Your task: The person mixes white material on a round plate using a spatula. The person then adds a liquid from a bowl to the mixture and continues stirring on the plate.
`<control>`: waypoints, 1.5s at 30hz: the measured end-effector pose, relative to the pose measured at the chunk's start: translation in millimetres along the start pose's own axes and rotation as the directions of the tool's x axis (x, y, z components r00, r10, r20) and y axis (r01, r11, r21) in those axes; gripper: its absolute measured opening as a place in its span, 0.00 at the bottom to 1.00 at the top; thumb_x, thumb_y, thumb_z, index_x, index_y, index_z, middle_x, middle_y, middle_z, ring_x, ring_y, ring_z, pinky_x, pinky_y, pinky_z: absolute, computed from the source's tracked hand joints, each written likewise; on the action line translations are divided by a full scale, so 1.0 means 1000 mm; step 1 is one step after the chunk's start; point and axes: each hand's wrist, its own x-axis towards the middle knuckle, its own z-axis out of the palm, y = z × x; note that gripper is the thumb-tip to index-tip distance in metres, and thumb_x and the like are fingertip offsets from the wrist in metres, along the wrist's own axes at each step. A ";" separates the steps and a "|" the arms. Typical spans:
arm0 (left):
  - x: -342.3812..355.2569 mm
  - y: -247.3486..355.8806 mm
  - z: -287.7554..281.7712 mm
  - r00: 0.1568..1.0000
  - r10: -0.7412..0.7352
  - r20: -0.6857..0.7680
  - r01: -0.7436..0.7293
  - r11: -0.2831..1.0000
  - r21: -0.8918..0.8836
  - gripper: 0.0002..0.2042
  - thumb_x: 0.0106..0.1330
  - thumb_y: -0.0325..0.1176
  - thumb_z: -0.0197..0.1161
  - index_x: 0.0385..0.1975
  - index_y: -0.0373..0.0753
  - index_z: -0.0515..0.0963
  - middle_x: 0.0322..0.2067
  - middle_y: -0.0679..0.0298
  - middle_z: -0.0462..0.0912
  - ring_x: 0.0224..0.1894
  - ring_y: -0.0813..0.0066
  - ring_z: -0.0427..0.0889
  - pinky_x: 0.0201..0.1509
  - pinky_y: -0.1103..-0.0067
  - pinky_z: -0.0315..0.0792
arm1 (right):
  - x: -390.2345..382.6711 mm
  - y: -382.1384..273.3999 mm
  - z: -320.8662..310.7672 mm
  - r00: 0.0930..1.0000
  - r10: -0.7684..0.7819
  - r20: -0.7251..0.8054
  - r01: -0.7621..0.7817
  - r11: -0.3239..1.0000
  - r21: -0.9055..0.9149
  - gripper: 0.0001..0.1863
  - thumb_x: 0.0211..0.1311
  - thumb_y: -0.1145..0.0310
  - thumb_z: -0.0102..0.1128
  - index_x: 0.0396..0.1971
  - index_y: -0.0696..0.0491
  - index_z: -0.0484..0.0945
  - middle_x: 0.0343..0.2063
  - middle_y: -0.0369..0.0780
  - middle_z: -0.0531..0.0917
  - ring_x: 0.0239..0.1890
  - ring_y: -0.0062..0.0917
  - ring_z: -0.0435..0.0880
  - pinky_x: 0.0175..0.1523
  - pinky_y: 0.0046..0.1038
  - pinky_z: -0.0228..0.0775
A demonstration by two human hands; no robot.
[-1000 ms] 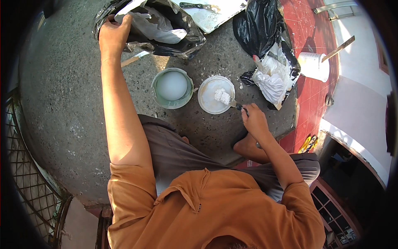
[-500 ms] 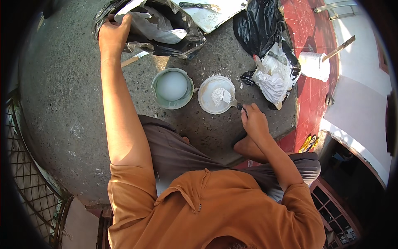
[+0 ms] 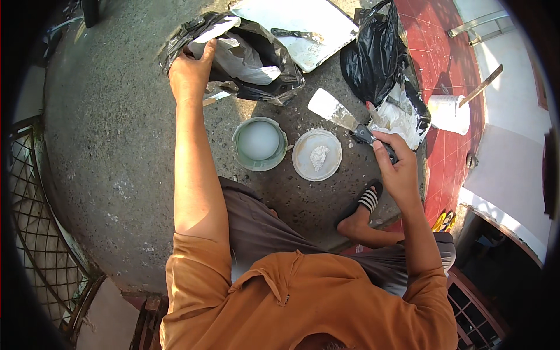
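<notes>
From the head view, my left hand (image 3: pixel 191 70) has the rim of a black bag (image 3: pixel 262 44) pinched between thumb and fingers, spread only by the bunched plastic; some fingertips are hidden. I judge I hold it there so the mouth gapes and the white liner (image 3: pixel 248 67) inside is within reach.

My right hand (image 3: pixel 399 166) is curled closely around the dark handle of a scraper (image 3: pixel 350 121), no gap that I can see. Its white-smeared blade points up and left, away from me, probably to leave the flat end free. It sits above the ground, apart from the white tub (image 3: pixel 298 160) with its small heap of powder (image 3: pixel 319 156). The green bucket (image 3: pixel 239 154) of cloudy liquid stands just beside the tub, both likely set near me for easy reach.
</notes>
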 end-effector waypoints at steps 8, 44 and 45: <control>-0.008 0.022 -0.007 0.990 -0.141 0.019 0.141 0.990 -0.024 0.44 0.51 0.71 0.68 0.50 0.31 0.81 0.47 0.44 0.85 0.53 0.50 0.83 0.57 0.63 0.75 | 0.112 -0.067 0.094 0.870 -0.492 -0.039 0.480 0.861 -0.169 0.08 0.64 0.71 0.59 0.40 0.57 0.79 0.35 0.46 0.82 0.35 0.42 0.84 0.39 0.40 0.78; -0.012 -0.003 -0.031 0.985 0.039 0.171 -0.022 0.995 -0.096 0.30 0.54 0.36 0.64 0.58 0.29 0.73 0.26 0.61 0.80 0.29 0.67 0.81 0.42 0.72 0.76 | 0.252 -0.059 0.295 0.979 -0.005 0.202 0.055 0.969 -0.242 0.18 0.62 0.55 0.59 0.46 0.46 0.86 0.49 0.45 0.86 0.54 0.38 0.83 0.58 0.37 0.76; -0.011 -0.004 -0.031 0.984 0.033 0.174 -0.016 0.995 -0.099 0.30 0.54 0.36 0.64 0.58 0.29 0.74 0.25 0.61 0.80 0.29 0.67 0.81 0.42 0.72 0.76 | 0.255 -0.055 0.293 0.971 -0.003 0.239 0.063 0.968 -0.245 0.18 0.61 0.54 0.60 0.46 0.46 0.86 0.48 0.45 0.86 0.54 0.39 0.83 0.58 0.38 0.76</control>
